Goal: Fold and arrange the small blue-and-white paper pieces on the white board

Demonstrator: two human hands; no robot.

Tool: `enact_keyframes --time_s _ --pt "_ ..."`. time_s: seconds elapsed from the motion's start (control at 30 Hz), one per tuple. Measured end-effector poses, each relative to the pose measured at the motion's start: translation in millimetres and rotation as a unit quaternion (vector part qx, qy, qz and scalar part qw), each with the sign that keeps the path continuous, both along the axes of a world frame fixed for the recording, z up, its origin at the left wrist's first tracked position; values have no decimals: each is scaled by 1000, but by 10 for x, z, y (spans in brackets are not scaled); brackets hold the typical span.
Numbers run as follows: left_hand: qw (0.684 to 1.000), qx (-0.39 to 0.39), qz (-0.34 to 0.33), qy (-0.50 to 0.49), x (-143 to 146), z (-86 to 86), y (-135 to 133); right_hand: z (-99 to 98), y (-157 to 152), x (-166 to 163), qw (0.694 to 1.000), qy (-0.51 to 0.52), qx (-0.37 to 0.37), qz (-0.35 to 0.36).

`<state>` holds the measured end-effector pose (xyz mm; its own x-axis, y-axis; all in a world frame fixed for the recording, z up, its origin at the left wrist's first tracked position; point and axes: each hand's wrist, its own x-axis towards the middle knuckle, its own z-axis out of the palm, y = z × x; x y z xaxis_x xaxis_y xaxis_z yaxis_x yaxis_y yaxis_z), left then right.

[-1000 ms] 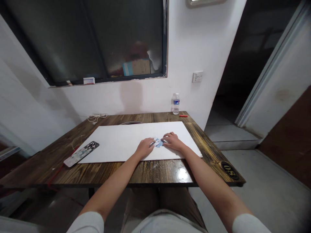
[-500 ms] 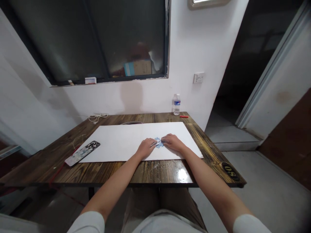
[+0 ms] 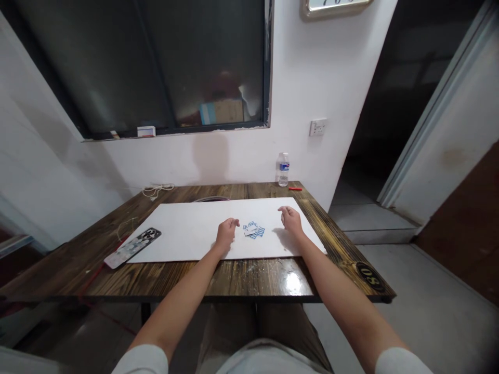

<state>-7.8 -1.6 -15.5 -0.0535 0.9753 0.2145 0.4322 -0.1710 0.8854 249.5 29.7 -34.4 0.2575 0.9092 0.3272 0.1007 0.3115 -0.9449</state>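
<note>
Lying on the white sheet (image 3: 183, 228): a small loose pile of blue-and-white cards (image 3: 253, 230), in the sheet's right half and nearer its front edge; the print is too small to read.
Left hand (image 3: 226, 235): above the sheet's front edge, just left of the pile and not touching it; fingers loosely curled, holding nothing.
Right hand (image 3: 291, 219): above the sheet's right part, near the pile but clear of it; fingers bent and relaxed, holding nothing.
Change over the last second: both hands lay on the cards, fingertips meeting over them; they have now drawn apart to either side.
Reading of the change: the cards have been let go and sit as an uneven, overlapping heap, with neither hand steadying them.
Wooden table (image 3: 195, 283): carries the sheet, with bare planks showing round every edge of it.
Phone (image 3: 132, 246): at the sheet's front left corner, lying aslant, back side up.
Number tag (image 3: 368, 271): off the sheet's front right corner, on the bare wood.
Red pen (image 3: 295, 188): just beyond the sheet's far right corner.
Water bottle (image 3: 283, 169): beyond that same corner, upright against the wall.
White cable (image 3: 156, 189): beyond the sheet's far left corner, coiled.
Wall socket (image 3: 317, 127) and window (image 3: 156, 62): on the wall behind the sheet's far edge.
</note>
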Motion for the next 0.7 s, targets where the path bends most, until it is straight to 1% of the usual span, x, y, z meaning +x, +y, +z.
enact_keyframes --time_s 0.1,0.17,0.23,0.33,0.37,0.43,0.5,0.6,0.7 --pt "999 21 -7 30 -24 17 2 9 12 -5 997 65 -23 20" --pt "996 52 -12 68 -33 41 -1 6 15 -13 997 67 -28 31" --pt "989 88 -19 113 -35 66 -9 -3 7 -21 999 28 -15 27" --pt "978 114 -4 176 -29 95 -30 -12 -35 -37 994 -110 26 11" --pt "974 116 8 196 -28 102 -38 -10 -57 -46 985 -169 35 15" --pt "962 133 31 238 -27 117 -47 5 -106 -77 958 -279 49 39" --pt "943 174 34 280 -29 133 -45 31 -155 -121 925 -364 80 72" --pt "923 230 8 309 -29 149 -25 63 -211 -202 885 -437 120 102" --pt "921 238 -26 309 -19 137 -9 67 -236 -295 859 -478 133 123"
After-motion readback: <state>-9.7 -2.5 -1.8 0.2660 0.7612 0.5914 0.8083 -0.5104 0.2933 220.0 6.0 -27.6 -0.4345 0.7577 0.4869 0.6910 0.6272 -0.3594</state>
